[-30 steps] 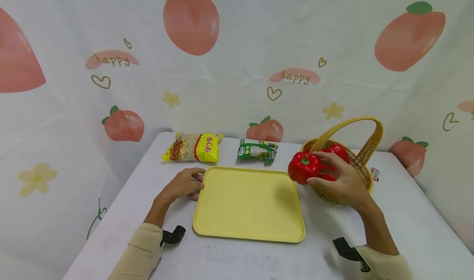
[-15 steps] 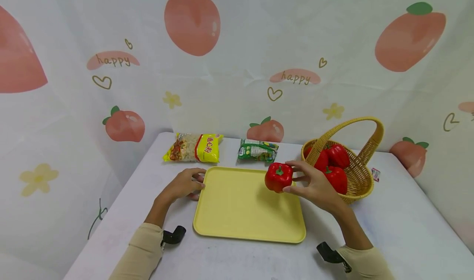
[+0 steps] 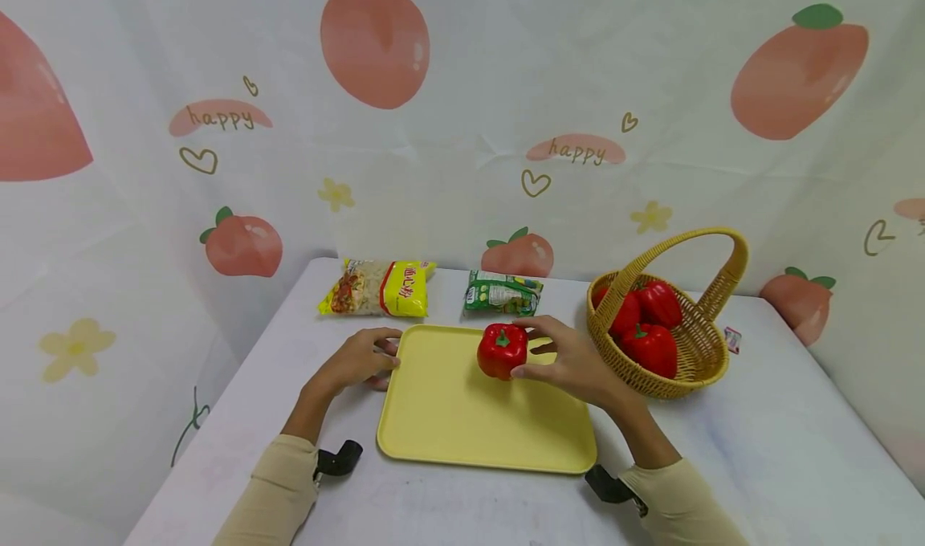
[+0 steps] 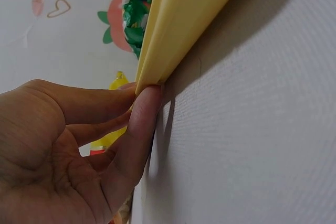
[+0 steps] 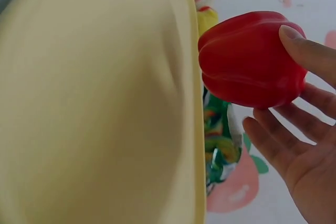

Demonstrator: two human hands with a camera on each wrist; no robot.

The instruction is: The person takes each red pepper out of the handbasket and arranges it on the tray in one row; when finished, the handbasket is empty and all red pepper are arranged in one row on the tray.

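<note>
A red bell pepper [image 3: 500, 352] with a green stem is held over the back part of a yellow tray [image 3: 448, 425]. My right hand [image 3: 571, 361] pinches it from the right, thumb on one side and fingers on the other. In the right wrist view, the pepper [image 5: 252, 61] appears raised off the tray, which bears a shadow. At the tray's left side, my left hand [image 3: 356, 361] grips the edge. The left wrist view shows the thumb and a finger of this hand [image 4: 79, 145] pinching the tray's rim [image 4: 173, 30].
A wicker basket [image 3: 636, 377] with a tall handle stands to the right, holding red bell peppers [image 3: 654, 352]. Behind the tray lie a yellow food bag [image 3: 379, 289] and a green snack packet [image 3: 503, 293]. A small red-and-white packet [image 3: 733, 340] lies beyond the basket. A patterned cloth hangs behind.
My right hand has carried the bell pepper left from in front of the basket to over the tray. The peppers in the basket have come into view. My left hand stays at the tray's edge.
</note>
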